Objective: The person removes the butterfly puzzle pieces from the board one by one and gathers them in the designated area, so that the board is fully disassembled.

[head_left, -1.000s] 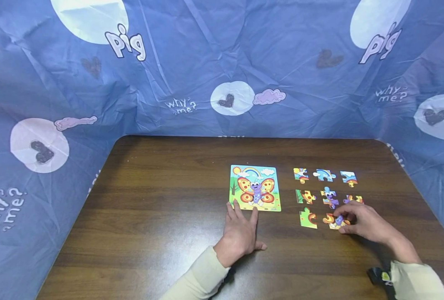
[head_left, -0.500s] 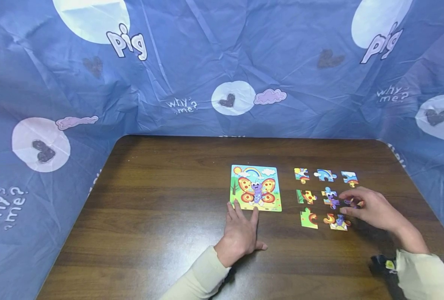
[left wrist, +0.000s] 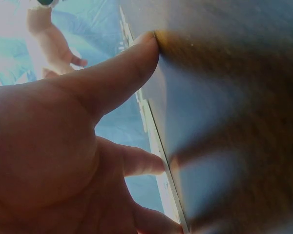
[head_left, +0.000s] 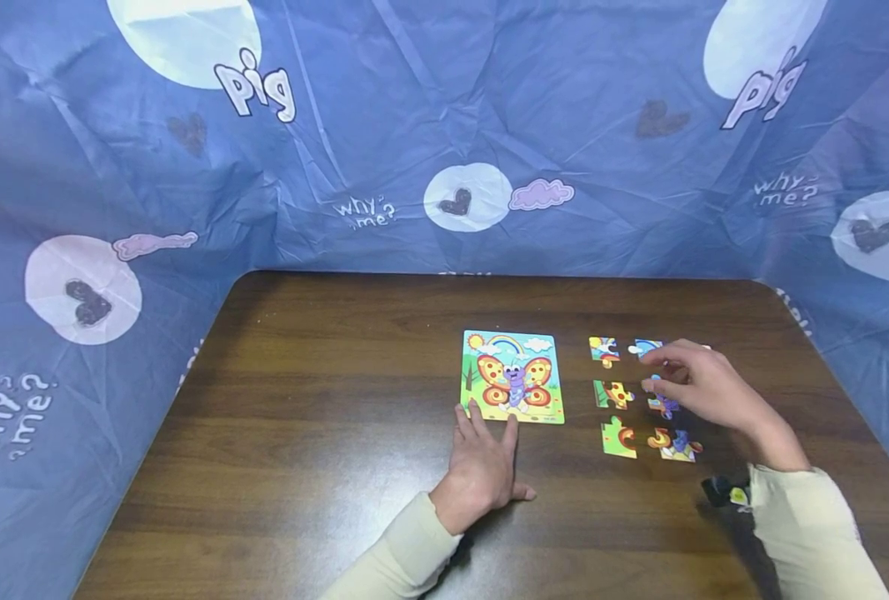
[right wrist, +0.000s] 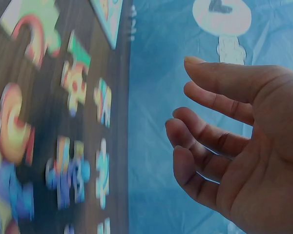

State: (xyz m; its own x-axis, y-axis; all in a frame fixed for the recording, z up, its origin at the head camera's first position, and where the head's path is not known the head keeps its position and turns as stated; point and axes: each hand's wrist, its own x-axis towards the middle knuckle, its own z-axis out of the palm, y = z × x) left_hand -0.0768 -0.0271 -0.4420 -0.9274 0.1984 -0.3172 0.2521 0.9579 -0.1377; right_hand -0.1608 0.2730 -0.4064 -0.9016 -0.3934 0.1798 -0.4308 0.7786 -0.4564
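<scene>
My left hand rests on the table with its fingers spread, fingertips at the lower edge of a butterfly picture board. In the left wrist view, fingers of the left hand meet the board's thin edge. Over the jigsaw pieces hovers my right hand, fingers loosely bent. Nothing lies between its thumb and fingers in the right wrist view, where the hand is raised above the pieces. Nearest to it are a rainbow piece and a purple butterfly-body piece. The hand hides pieces at the right.
Left of those lie a sun piece, a wing piece and a green piece. A lower-body piece sits in the front row. Blue printed cloth surrounds the far and side edges of the wooden table.
My right hand has gone from the front-row piece to the middle-right piece, then up and left over the middle column, leaving the pieces on the table. My left hand has stayed put.
</scene>
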